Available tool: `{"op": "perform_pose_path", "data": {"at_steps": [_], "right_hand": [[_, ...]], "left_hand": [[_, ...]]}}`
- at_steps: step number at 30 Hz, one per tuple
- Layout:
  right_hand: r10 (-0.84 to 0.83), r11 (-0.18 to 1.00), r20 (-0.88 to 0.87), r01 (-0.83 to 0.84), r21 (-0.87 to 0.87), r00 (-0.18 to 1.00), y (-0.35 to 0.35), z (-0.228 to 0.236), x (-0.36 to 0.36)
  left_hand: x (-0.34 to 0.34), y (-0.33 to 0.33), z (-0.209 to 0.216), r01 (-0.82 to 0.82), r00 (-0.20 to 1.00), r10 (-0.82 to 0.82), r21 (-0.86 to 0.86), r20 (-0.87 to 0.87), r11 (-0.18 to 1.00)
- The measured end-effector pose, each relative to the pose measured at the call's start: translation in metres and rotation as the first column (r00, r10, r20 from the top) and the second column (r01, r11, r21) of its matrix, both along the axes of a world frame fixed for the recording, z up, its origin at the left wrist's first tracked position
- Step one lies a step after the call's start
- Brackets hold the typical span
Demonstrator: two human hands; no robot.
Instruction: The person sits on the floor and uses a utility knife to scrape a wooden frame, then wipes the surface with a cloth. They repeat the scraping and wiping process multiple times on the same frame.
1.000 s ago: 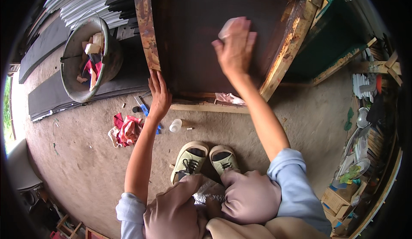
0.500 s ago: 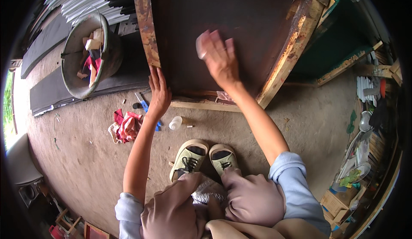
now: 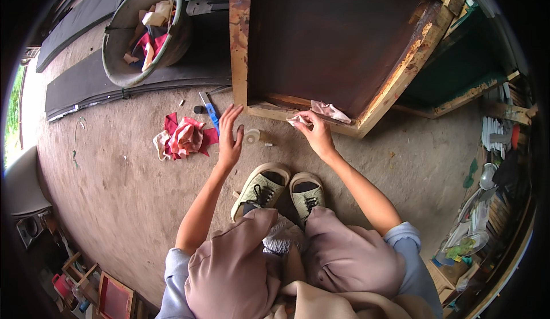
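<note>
Left hand (image 3: pixel 230 150): raised above the floor, palm turned partly to the right, fingers loosely spread, nothing seen in them. Position: beside the near left corner of the wooden frame; whether the fingertips touch it cannot be told.

Right hand (image 3: pixel 318 137): thumb and fingers closed in a pinch on a small pale scrap (image 3: pixel 297 121), light pink to white. Position: at the near rail of the wooden frame, right of the left hand.

Wooden frame (image 3: pixel 239 38): one, large, at the far centre; timber rails stained and worn, enclosing a dark brown panel (image 3: pixel 338 44).

Crumpled cloth (image 3: pixel 330 111): one, pale pink, lying along the near rail, just beyond the right hand.

Clear container (image 3: pixel 252 136): one, small, on the floor (image 3: pixel 132 204) between the two hands.

Blue-handled tool (image 3: pixel 212 114): one, on the floor, left of the frame's near left corner, partly behind the left hand.

Black cap-like piece (image 3: pixel 199 109): one, just left of the tool.

Cloth heap (image 3: pixel 186 137): red, pink and whitish, on the floor left of the left hand.

Bucket (image 3: pixel 123 38): one, grey, far left, containing mixed scraps.

Dark sheets (image 3: pixel 74 93): flat, far left, near the bucket.

Second frame (image 3: pixel 458 73): one, green-panelled, right of the first.

Shoes (image 3: pixel 263 190): one pair, pale green, black laces, near centre.
</note>
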State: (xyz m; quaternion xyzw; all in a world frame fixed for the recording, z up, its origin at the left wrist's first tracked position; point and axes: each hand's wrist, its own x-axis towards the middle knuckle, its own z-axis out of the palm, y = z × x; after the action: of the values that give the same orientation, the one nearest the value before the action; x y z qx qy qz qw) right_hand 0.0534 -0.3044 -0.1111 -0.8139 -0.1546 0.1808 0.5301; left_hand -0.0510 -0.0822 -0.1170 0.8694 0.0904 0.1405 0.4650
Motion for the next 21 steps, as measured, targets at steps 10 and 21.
{"op": "perform_pose_path", "data": {"at_steps": [10, 21], "right_hand": [[0.032, 0.819, 0.632, 0.342, -0.461, 0.775, -0.041, 0.012, 0.024], [-0.206, 0.951, 0.181, 0.240, -0.195, 0.962, -0.049, 0.015, 0.030]], "left_hand": [[-0.025, -0.003, -0.016, 0.167, 0.986, -0.163, -0.179, 0.033, 0.970], [-0.022, -0.005, -0.036, 0.175, 0.983, -0.178, -0.061, -0.034, 0.983]]}}
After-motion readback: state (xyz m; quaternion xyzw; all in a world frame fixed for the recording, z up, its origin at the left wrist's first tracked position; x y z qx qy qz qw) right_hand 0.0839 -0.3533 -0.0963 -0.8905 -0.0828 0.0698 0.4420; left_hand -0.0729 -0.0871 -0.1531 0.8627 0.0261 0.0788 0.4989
